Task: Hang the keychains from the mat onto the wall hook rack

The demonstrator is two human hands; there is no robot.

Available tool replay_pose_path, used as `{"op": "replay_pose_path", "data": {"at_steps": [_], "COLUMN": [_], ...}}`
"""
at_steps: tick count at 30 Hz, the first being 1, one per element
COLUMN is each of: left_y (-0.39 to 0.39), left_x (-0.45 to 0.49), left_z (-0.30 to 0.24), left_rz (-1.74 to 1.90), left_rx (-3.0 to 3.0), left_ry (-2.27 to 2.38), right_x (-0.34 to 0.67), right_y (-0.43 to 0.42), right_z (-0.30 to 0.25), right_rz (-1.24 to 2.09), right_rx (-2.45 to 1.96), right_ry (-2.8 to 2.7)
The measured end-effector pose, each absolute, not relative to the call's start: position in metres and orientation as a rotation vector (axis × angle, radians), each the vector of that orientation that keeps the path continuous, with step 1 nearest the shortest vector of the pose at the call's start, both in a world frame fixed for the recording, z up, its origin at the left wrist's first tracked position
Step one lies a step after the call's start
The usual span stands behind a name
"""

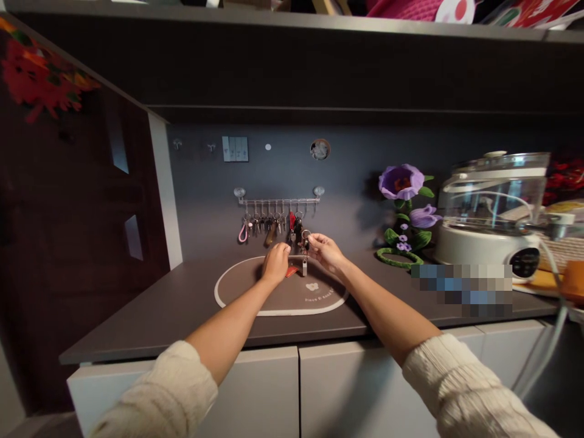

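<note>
Both of my arms reach over a dark counter [150, 316] to a bunch of keys [303, 250] held between my hands above an oval brown mat [237, 291]. My right hand [325, 250] pinches the key ring at the top of the bunch. My left hand [276, 263] is closed on the lower part, where a red tag [292, 272] sticks out under its fingers. Just behind my hands, a metal hook rail [278, 200] on the wall carries several more keys and fobs, among them a pink loop [243, 233].
A purple crocheted flower [404, 182] with a green base stands right of the mat. Further right sits a white appliance with a clear lid [495, 207]. A dark door [68, 231] is at the left, white cabinet fronts [274, 389] lie below the counter, and a shelf runs overhead.
</note>
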State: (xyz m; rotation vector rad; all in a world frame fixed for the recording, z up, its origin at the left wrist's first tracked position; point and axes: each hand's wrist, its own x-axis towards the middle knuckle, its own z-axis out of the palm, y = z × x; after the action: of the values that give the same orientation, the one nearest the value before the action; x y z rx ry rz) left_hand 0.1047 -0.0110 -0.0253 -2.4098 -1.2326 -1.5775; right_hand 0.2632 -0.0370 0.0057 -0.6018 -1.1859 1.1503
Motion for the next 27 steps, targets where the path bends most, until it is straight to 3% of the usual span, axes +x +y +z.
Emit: {"op": "replay_pose_path", "data": {"at_steps": [27], "left_y": [-0.01], "left_x": [0.106], "left_z": [-0.029], "left_rz": [-1.489], "left_rx": [-2.444], "left_ry": [-1.287], "right_x": [0.261], "right_y": [0.021], "right_z": [0.08], "right_rz": [0.948], "right_rx": [-0.853], "right_ry": [-0.889]}}
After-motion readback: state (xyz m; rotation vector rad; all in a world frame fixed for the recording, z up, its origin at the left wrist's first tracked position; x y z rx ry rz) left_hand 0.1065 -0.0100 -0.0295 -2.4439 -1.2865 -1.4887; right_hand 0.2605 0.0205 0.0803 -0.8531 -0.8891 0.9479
